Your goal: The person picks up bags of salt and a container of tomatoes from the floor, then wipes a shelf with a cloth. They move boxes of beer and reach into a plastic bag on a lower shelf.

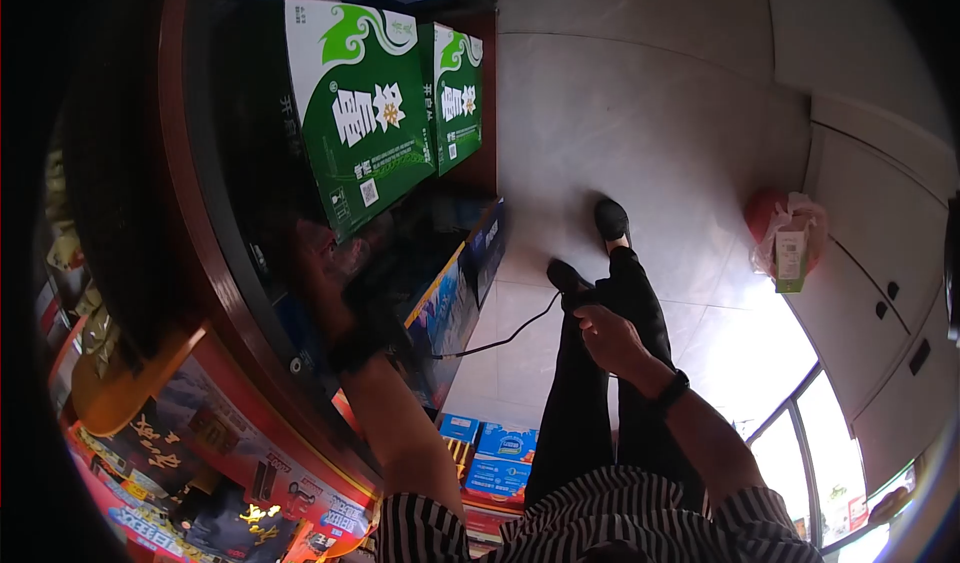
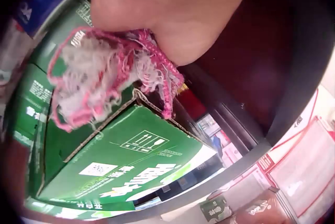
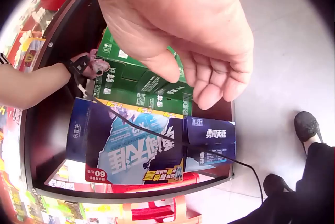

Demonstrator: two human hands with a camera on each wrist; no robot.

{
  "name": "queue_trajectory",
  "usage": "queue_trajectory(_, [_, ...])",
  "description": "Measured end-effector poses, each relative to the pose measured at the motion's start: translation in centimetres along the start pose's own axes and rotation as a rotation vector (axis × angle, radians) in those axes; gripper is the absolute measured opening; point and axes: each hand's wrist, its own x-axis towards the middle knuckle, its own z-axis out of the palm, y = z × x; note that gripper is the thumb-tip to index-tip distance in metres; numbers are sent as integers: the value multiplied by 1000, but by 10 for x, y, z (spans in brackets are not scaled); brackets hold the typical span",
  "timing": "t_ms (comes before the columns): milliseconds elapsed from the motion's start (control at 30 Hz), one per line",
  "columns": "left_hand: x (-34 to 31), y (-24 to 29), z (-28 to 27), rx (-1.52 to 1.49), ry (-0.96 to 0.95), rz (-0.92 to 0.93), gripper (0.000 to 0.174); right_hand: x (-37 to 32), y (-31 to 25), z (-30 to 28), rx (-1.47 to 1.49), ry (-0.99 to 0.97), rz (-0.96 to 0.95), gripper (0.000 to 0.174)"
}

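Note:
My left hand (image 2: pixel 167 9) grips a frayed pink and white cleaning cloth (image 2: pixel 89 83), its loops hanging below the fingers. The cloth overlaps the edge of a green carton (image 2: pixel 131 151) in the left wrist view. Deep shadow hides most of this hand in the head view, where it reaches into the shelf beside the upright green cartons (image 1: pixel 370 113). My right hand (image 3: pixel 183 30) holds nothing. Its fingers hang loosely curled, and in the head view it hovers over my legs.
A blue carton (image 3: pixel 136 145) stands on the dark wooden shelf (image 3: pixel 39 130) in front of the green ones. A black cable (image 1: pixel 500 341) runs from my left wrist across to the right. Across the floor, a plastic bag (image 1: pixel 795 238) sits by white cabinets (image 1: pixel 880 233).

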Motion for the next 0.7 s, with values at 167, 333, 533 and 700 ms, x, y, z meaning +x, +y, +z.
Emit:
queue_trajectory(167, [15, 23, 29, -103, -19, -43, 28, 3, 2, -36, 28, 46, 56, 24])
queue_trajectory(333, [22, 49, 41, -226, -21, -93, 22, 9, 4, -67, 2, 82, 17, 24])
queue_trajectory(533, [32, 64, 61, -361, -19, -191, 16, 15, 0, -91, 13, 92, -21, 26])
queue_trajectory(700, [89, 87, 88, -126, -37, -259, 34, 31, -15, -112, -26, 86, 71, 25])
